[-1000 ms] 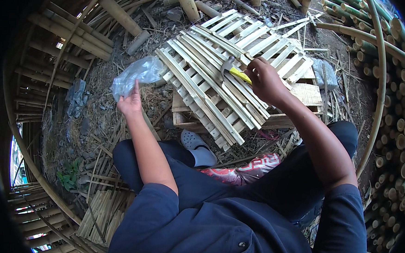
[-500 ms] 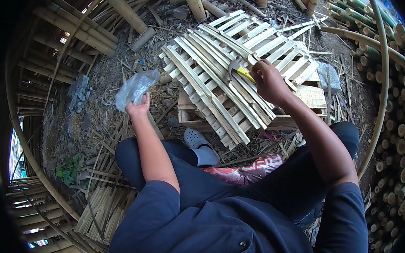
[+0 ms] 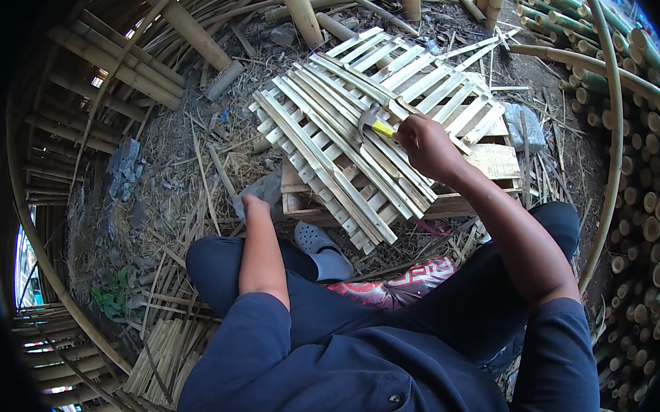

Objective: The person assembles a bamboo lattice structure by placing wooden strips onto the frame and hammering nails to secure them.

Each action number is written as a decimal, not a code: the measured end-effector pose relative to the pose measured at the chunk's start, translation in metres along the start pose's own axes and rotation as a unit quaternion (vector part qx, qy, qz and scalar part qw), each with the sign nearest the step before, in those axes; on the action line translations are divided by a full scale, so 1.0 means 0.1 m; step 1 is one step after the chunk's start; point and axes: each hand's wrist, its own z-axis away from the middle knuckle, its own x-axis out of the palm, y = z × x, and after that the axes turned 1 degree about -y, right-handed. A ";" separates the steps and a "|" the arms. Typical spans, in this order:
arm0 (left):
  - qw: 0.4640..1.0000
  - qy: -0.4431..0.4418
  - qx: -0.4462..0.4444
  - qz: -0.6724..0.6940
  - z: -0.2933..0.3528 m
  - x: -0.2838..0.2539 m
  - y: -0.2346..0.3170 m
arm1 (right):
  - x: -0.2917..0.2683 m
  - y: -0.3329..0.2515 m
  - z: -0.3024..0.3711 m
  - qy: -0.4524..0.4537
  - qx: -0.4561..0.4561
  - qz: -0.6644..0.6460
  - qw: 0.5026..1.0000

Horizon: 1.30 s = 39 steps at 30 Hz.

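Observation:
A claw hammer (image 3: 382, 128) with a yellow handle is in my right hand (image 3: 423, 145), its fingers wrapped round the handle. The metal head hangs over a panel of pale split-bamboo slats (image 3: 336, 172), laid crosswise with long strips on top. My left hand (image 3: 251, 203) is low at the near left of the panel, against a clear plastic bag (image 3: 268, 188). The bag bunches up around that hand, and its fingers are mostly hidden.
Wooden boards (image 3: 493, 161) support the panel, with a grey stone block (image 3: 524, 127) to their right. Stacked bamboo poles (image 3: 651, 203) fill the right side. A bent bamboo strip (image 3: 617, 148) arcs before them. Loose slats (image 3: 160, 358) lie at lower left; a red printed sack (image 3: 393, 285) lies between my legs.
My left hand has moved down and right with the plastic bag, toward the panel's near left corner. My right hand still grips the hammer; the whole view has shifted slightly.

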 end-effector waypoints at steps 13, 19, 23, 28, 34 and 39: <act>0.601 -0.381 0.677 -0.188 2.75 0.28 0.43 | -0.15 -0.19 0.10 -0.055 0.134 -0.062 0.988; 0.432 -0.527 0.655 -0.327 3.27 0.38 -0.26 | -0.20 -0.20 0.15 -0.081 0.174 -0.098 0.977; 0.438 -0.505 0.690 -0.277 3.28 0.51 -0.49 | -0.15 -0.03 0.25 -0.064 0.193 -0.135 0.970; 0.496 -0.498 0.643 -0.304 3.32 0.51 -0.58 | -0.25 -0.02 0.31 -0.091 0.229 -0.143 0.959; 0.547 -0.448 0.642 -0.296 3.26 0.54 -0.54 | -0.66 0.24 0.17 0.079 0.140 0.083 0.983; 0.631 -0.486 0.546 -0.259 3.12 0.61 -0.50 | -0.57 0.38 0.29 -0.095 0.155 0.172 0.968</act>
